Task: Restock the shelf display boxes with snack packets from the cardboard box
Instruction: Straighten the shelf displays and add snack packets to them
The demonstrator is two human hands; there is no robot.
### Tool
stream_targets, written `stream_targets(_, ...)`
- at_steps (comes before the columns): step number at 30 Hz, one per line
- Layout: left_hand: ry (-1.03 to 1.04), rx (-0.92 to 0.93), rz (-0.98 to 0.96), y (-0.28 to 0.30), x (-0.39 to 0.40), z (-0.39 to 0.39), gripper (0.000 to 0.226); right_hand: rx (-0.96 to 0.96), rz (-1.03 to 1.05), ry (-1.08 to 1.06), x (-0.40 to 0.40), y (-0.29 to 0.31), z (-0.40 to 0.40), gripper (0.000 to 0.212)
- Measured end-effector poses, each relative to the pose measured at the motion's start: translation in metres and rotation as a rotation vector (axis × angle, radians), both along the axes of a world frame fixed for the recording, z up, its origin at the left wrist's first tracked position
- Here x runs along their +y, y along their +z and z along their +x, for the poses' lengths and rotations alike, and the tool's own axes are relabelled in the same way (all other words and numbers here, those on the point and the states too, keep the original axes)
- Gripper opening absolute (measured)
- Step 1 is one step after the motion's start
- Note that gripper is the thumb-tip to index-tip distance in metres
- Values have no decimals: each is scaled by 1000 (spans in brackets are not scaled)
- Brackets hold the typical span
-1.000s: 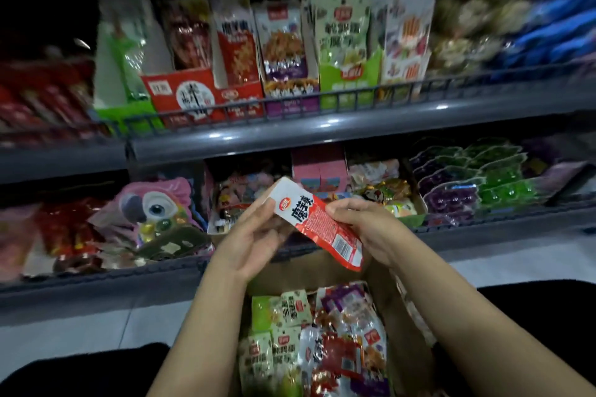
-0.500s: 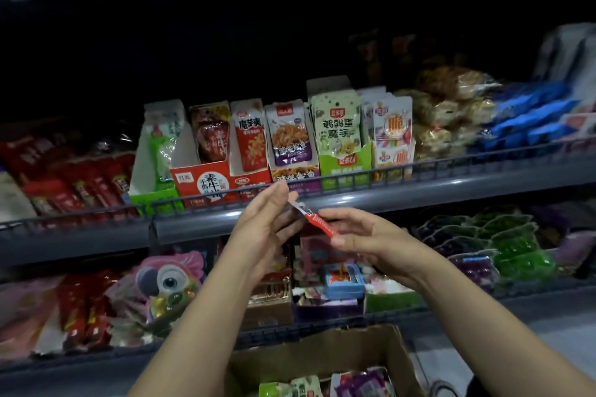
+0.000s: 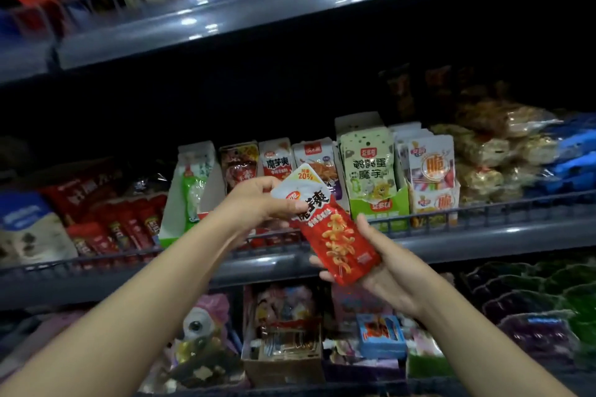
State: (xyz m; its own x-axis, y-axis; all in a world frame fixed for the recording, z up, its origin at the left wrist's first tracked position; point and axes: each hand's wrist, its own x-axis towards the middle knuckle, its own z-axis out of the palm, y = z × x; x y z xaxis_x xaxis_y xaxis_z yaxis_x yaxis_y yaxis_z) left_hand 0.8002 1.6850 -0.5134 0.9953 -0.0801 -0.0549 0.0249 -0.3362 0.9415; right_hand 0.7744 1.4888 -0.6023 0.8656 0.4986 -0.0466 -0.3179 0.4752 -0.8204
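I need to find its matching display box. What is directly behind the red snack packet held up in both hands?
Behind the red packet stand shelf display boxes of packets; the one behind its top is mostly covered.

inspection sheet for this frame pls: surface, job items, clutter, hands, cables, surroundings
Surface: middle shelf with a wire front rail, dimly lit.
Job's things: red snack packet held up before the shelf; display boxes in a row behind it; cardboard box not in view.
Clutter: loose red packets at the shelf's left, clear bags at its right.
Hands: left hand pinches the packet's top; right hand supports its lower end.
Cables: nothing seen.
Surroundings: upper shelf and lower shelf, both stocked.
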Motion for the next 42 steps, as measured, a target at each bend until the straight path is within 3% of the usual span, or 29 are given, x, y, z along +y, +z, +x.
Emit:
stream_targets(2, 22, -32, 33, 14, 7, 12, 32, -123, -71, -127, 7, 0, 9, 50)
stream_targets(5, 98, -128, 89, 35, 15, 29, 29, -433, -489, -374, 13, -4, 20, 29)
stream_targets(9, 225, -276, 121, 53, 24, 53, 26, -962, -1005, -567, 19, -17, 36, 45)
stream_targets(13, 326, -365, 197, 60, 30, 84, 27, -1065, -1328, -457, 28, -28, 48, 59)
stream_targets(16, 359, -334, 243, 58, 33, 105, 42, -1119, -1501, -517, 36, -33, 51, 65)
stream_targets(21, 388, -323, 247, 55, 47, 131, 64, -1154, -1503, -705, 43, -39, 53, 44)
stream_targets(27, 343, -254, 314, 53, 58, 145, 65, -1174, -1456, -836, 48, -41, 54, 36)
stream_targets(32, 277, -358, 535, 26, 44, 155, 54, -1160, -1448, -844, 50, -43, 56, 37)
stream_targets(36, 257, -420, 641, 10, 42, 164, 29, -1150, -1454, -827, 51, -43, 56, 37)
stream_targets(42, 297, -533, 705, -3, 40, 172, 29, -1160, -1427, -851, 52, -46, 57, 38)
